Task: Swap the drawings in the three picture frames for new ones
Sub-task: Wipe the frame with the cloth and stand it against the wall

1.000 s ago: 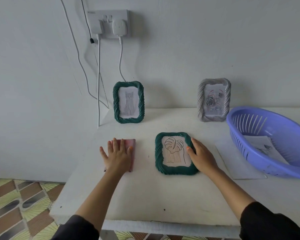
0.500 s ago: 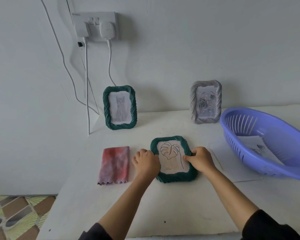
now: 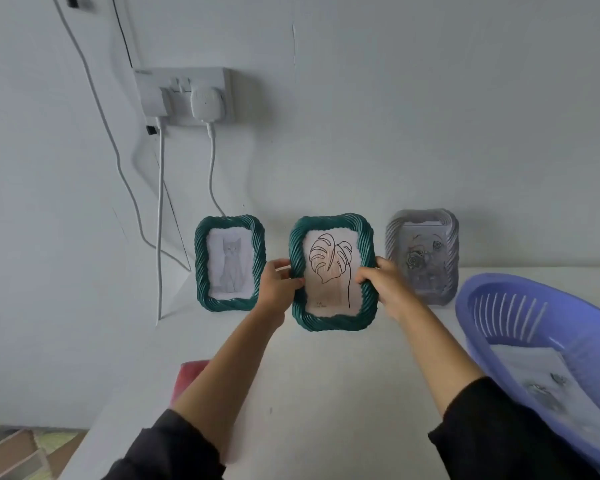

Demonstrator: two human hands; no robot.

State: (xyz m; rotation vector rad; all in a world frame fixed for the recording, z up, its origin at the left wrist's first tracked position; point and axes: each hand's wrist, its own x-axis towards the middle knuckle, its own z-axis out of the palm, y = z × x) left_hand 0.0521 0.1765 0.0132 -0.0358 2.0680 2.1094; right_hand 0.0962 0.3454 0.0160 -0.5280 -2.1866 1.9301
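**Leaf frame in hand, held by both side rails**

The green leaf frame (image 3: 331, 271) is upright, facing the person, between the cat frame (image 3: 230, 263) and the grey frame (image 3: 425, 254) near the back of the table (image 3: 326, 375). Whether its lower edge touches the table cannot be told.

The left hand (image 3: 278, 285) grips its left rail and the right hand (image 3: 381, 285) its right rail, fingers curled behind and thumbs on the front.

Judged light and rigid. The twisted moulding should give a sure grip, so the side rails are the right hold. The drawing is thin paper, so keep thumbs off it.

Count:
- Three frames: two green, one grey.
- One purple basket (image 3: 520, 313), holding at least one sheet (image 3: 534, 375).
- One pink cloth (image 3: 189, 374), partly hidden.
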